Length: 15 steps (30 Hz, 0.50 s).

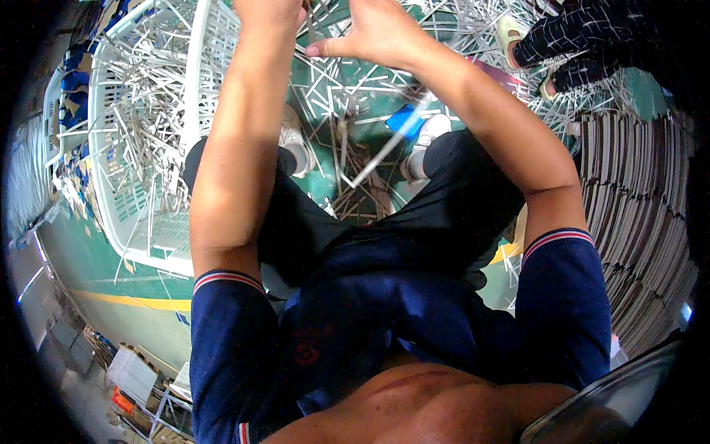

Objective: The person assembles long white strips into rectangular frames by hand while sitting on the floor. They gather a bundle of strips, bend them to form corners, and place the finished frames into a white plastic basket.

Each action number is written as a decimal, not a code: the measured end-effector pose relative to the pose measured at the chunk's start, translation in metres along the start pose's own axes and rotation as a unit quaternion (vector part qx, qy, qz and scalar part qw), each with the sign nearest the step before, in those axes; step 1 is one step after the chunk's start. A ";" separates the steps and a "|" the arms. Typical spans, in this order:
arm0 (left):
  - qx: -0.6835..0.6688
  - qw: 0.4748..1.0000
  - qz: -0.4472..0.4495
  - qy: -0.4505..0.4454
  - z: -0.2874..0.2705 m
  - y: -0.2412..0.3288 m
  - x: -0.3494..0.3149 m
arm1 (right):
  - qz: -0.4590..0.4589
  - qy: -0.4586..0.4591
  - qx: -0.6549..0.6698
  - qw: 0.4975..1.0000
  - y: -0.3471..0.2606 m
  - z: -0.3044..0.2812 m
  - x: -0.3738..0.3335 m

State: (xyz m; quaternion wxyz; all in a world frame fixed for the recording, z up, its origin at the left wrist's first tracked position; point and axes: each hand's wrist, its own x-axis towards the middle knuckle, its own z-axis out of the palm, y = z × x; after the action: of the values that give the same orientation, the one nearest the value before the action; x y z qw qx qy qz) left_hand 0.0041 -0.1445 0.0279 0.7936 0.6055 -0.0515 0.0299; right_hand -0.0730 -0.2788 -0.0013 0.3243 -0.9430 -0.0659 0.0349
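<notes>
Right hand [381, 33] and left hand [270, 11] raised over thin white paper strips [333, 81] littering the green floor [96, 266]; finger state cannot be told.

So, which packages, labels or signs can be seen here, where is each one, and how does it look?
Blue flat packet: on the green floor between the shoes, rectangular, partly under white strips.
White box: lower left, on a pallet, blocky and plain.
Grey boxes: far lower left, small and dim.
No screens or signs show.
</notes>
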 end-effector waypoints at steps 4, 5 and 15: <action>-0.203 0.977 -0.046 -0.045 -0.004 -0.001 0.003 | -0.148 0.174 0.150 0.962 0.007 0.036 0.009; -0.227 0.971 -0.058 -0.039 -0.004 -0.001 0.004 | -0.106 0.090 0.127 0.982 0.010 0.041 0.009; -0.086 0.977 -0.036 -0.191 -0.024 -0.004 0.017 | -0.040 -0.075 0.634 0.769 0.021 0.019 0.029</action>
State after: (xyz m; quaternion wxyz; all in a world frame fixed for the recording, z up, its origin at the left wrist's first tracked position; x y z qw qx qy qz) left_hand 0.0221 -0.1225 0.0201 0.8184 0.5313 -0.1831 -0.1197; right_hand -0.0446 -0.2793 -0.0295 0.8433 -0.5145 -0.0901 0.1261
